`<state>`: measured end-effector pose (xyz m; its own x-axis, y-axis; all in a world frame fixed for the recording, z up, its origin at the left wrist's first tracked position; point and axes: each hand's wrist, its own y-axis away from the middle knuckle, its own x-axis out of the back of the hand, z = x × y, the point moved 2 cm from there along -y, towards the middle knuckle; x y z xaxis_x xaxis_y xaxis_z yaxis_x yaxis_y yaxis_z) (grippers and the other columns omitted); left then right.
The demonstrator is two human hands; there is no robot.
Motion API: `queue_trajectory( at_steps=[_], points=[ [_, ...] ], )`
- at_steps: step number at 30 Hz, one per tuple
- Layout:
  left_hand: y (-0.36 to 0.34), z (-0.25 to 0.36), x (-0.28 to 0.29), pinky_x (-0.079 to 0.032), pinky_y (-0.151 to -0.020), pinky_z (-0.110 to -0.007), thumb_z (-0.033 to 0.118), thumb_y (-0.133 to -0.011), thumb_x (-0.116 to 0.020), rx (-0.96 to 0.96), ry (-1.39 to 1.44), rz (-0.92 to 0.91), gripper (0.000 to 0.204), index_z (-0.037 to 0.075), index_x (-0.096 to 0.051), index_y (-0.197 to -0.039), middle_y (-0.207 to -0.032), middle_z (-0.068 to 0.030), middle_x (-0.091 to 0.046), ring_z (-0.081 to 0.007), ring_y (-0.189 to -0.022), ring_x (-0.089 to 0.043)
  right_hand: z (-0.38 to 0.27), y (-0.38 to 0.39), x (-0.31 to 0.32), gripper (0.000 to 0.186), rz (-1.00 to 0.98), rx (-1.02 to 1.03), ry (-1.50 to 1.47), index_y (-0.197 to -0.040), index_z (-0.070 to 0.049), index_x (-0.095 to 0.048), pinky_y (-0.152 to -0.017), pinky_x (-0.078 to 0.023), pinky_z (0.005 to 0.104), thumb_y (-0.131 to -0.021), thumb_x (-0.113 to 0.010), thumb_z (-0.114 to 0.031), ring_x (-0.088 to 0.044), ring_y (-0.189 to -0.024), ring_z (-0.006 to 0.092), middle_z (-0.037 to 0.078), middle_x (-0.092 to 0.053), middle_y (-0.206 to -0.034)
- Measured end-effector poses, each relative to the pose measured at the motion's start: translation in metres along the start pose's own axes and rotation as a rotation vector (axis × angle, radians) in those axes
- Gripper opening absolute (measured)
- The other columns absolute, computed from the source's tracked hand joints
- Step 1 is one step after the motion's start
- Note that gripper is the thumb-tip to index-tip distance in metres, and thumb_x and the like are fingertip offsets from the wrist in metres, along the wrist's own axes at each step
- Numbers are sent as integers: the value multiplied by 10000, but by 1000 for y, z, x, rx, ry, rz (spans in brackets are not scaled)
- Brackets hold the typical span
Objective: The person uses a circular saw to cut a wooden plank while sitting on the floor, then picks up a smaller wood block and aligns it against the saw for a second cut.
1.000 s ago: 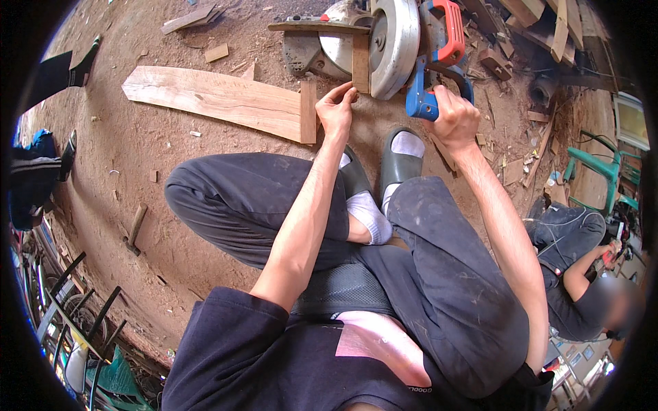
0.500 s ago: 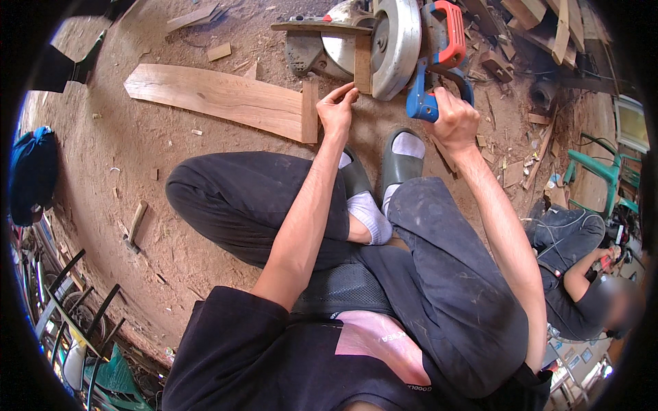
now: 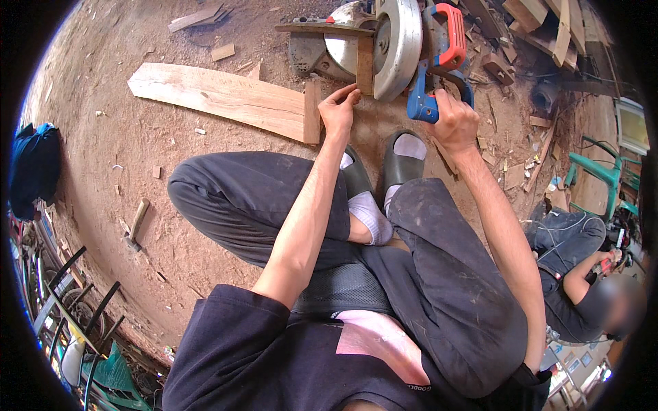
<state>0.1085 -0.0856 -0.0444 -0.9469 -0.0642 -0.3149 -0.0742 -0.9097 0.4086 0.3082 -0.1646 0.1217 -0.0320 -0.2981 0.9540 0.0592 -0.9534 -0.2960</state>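
Observation:
A miter saw (image 3: pixel 403 51) with a silver blade guard, a red top handle and a blue grip stands on the ground at the far middle. My right hand (image 3: pixel 455 122) is wrapped round the saw's blue grip (image 3: pixel 420 99). Just left of the guard, a short wooden strip (image 3: pixel 364 65) lies lengthwise, pointing toward me. The fingers of my left hand (image 3: pixel 338 108) pinch the strip's near end. Where the blade meets the wood is hidden by the guard.
A wide pointed board (image 3: pixel 219 96) lies left of my left hand, a narrow wood piece (image 3: pixel 312 113) against its end. A hammer (image 3: pixel 137 225) rests farther left. Offcuts (image 3: pixel 541 31) pile up at the far right. Another person (image 3: pixel 582 294) sits at the right beside a green chair (image 3: pixel 596 178).

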Motion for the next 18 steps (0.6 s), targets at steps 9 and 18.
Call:
queue_trajectory(
  at_steps=[9,18],
  points=[
    [1,1,-1,-527,-723,-227,36,-893,-784,30,-22,7,222,0,-785,-1112,-899,-45,-756,-84,-774,-652,-1,0,1,290,2,6,20,-891,-106,-543,-596,-557,431,-805,-736,-306,-698,-678,302,93,-663,-743],
    [-2,-3,1,-537,-733,-237,46,-893,-792,19,13,4,223,14,-789,-1114,-916,-37,-761,-92,-791,-663,3,6,-11,346,-13,10,53,-927,-96,-552,-592,-567,415,-782,-751,-339,-712,-681,292,90,-664,-754]
  ],
)
